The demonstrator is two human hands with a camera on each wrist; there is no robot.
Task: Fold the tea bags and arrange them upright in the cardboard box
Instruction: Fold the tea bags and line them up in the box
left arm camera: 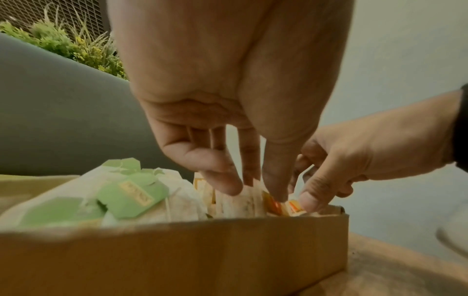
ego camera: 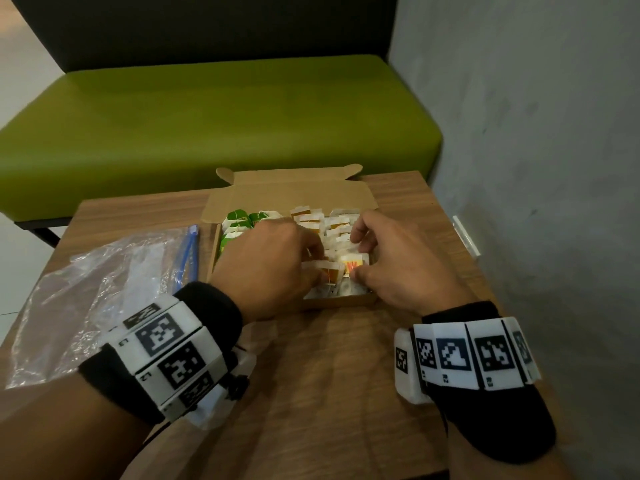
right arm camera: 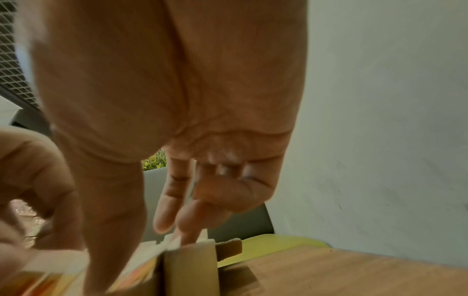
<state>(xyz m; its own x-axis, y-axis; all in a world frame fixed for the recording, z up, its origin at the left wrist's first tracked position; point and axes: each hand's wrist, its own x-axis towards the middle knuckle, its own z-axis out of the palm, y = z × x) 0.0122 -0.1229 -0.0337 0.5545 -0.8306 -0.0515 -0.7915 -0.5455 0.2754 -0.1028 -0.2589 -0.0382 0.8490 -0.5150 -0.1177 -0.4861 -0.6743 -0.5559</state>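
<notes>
Our left hand (ego camera: 273,268) and right hand (ego camera: 391,261) both pinch tea bags (ego camera: 341,233) inside the cardboard box (ego camera: 239,199). A plastic bag (ego camera: 100,292) lies left of it.

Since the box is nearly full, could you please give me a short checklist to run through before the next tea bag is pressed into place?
1. Cardboard box lid open, box flat on the table: ok.
2. Left hand fingertips down among the white tea bags: ok.
3. Right hand steadying the orange-tagged tea bag near the box's right corner: ok.
4. Green-tagged tea bags standing upright: not ok, several tags lie tilted.
5. Room left for another bag: cannot tell.
6. Plastic zip bag empty: cannot tell.
</notes>
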